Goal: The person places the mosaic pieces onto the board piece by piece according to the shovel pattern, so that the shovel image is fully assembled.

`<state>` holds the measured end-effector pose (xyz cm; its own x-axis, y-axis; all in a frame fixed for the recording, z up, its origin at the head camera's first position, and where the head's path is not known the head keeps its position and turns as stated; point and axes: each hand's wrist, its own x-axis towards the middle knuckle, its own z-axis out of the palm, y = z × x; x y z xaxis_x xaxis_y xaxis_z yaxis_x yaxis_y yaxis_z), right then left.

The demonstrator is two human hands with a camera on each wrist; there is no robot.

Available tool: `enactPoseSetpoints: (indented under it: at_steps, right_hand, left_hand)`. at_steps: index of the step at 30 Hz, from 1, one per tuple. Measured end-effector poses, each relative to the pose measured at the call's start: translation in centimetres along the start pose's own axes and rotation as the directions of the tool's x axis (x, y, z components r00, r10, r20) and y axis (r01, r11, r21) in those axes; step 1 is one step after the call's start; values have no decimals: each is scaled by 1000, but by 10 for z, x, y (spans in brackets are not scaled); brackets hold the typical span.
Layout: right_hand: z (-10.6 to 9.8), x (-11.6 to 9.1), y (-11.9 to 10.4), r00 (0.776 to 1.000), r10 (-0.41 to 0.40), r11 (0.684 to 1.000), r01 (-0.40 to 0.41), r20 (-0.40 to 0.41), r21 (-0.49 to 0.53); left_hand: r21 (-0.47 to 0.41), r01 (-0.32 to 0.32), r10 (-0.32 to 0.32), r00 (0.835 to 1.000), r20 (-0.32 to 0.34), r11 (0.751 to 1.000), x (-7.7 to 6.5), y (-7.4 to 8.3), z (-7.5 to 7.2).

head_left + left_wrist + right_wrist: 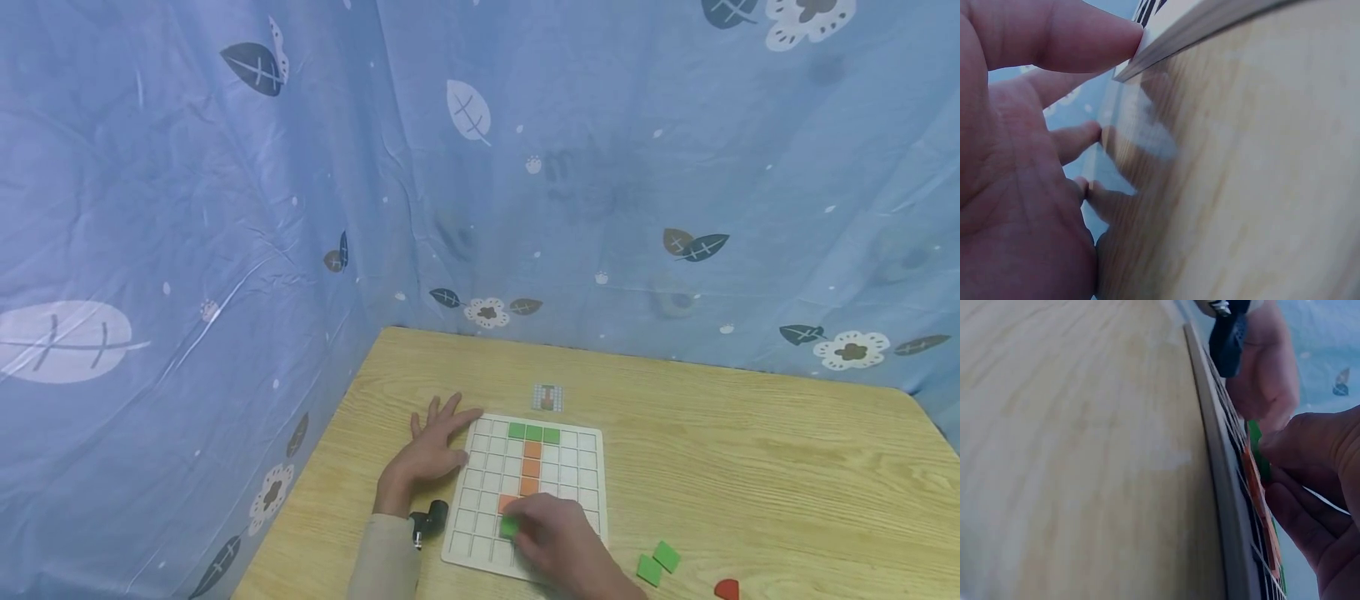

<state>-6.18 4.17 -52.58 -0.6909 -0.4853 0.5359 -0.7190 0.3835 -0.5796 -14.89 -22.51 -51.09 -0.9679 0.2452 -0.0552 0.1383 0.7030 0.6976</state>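
A white grid board (577,460) lies on the table. Three green tiles (534,433) form a row near its top, with a column of orange tiles (531,468) below. My right hand (562,537) pinches a green square tile (509,527) between thumb and fingers, low over the board beside the lowest orange tile. In the right wrist view that tile (1259,450) stands tilted at the fingertips. Along the board's left edge, my left hand (429,452) rests with fingers spread; its thumb (1085,37) touches the board's side in the left wrist view.
Two loose green tiles (657,564) lie on the wooden table (750,467) right of the board, and a red rounded piece (727,589) lies nearer the front edge. A small printed card (547,397) sits behind the board. Blue patterned curtains (600,167) hang behind and to the left.
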Motion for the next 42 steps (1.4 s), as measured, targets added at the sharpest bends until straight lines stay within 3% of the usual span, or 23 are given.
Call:
enactPoseSetpoints:
  at_steps: [5,9,19,33,37,42]
  right_hand:
    - [0,2,-6,988,113,993,-108,106,-48]
    - [-1,4,-9,979,150,988,-146,139,-44]
    - [4,3,-7,988,111,992,-103,110,-73]
    - [4,10,-10,957,207,978,-198,204,-67]
    - [2,8,-9,970,167,986,-160,176,-51]
    - [-5,-1,-2,999,-12,1000,12,32,-13]
  left_hand:
    - [11,0,0,1000,-1,1000,0,0,0]
    - [11,-1,1,1000,3,1000,0,0,-1]
    - [15,-6,6,1000,9,1000,1,0,0]
    - [13,-7,7,1000,8,1000,0,0,-1]
    - [9,-10,10,1000,6,1000,1,-1,-1]
    - [10,-10,10,1000,7,1000,1,-1,0]
